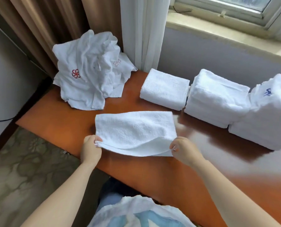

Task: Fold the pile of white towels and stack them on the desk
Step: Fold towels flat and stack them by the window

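Observation:
A white towel (135, 130), doubled over, lies across the middle of the orange-brown desk (58, 122). My left hand (90, 149) pinches its near left corner, and my right hand (184, 149) pinches its near right corner; the near edge is lifted a little off the desk. A crumpled pile of white towels (89, 71) with a red flower emblem sits at the desk's far left. Folded towels stand in a row on the right: a single one (164, 89), a thicker stack (216, 99) and a larger stack (267, 115) with a blue emblem.
Brown and white curtains (136, 30) hang behind the desk, with a window sill (218, 30) at the upper right. A grey appliance (5, 71) stands left of the desk. Patterned carpet (30, 169) lies below. The person's light-blue and white clothing shows at the bottom.

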A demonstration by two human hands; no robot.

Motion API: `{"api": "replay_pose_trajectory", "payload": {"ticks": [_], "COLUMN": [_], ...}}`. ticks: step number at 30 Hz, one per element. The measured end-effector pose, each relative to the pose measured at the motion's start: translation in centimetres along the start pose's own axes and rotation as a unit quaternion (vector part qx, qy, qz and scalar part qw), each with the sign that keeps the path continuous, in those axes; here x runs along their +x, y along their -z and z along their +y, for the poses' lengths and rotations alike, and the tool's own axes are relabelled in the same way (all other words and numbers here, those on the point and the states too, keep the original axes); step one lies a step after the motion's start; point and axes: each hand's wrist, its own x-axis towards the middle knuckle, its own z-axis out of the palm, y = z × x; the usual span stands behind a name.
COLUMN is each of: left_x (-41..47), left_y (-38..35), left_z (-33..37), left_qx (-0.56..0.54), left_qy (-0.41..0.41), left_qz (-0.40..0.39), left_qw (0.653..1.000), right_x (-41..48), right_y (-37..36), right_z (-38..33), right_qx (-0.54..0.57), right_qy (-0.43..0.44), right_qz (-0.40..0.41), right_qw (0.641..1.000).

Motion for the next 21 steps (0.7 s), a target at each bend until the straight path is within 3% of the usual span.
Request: {"api": "replay_pose_trajectory", "payload": {"ticks": [3, 7, 18, 21], "left_x": [-1.5, -2.7, -2.4, -1.7], "left_y": [0.0, 0.3, 1.3, 1.5], "left_z": [-1.7, -2.6, -1.6, -1.8], "left_qx": [0.045, 0.065, -0.076, -0.098], "left_qy": [0.002, 0.018, 0.132, 0.157], "left_qz": [-0.029, -0.065, -0.032, -0.043], "left_qw": [0.999, 0.996, 0.988, 0.982], "right_x": [-1.7, -1.7, 0.0, 0.1], "right_y": [-1.6, -2.2, -3.1, -2.7], "right_z": [0.5, 0.8, -0.4, -0.8], "right_qx": [0.051, 0.127, 0.057, 0.036], "right_qy": [-0.025, -0.074, -0.105, -0.098], "right_qz": [-0.012, 0.041, 0.041, 0.080], "right_qw": [0.998, 0.988, 0.992, 0.991]}}
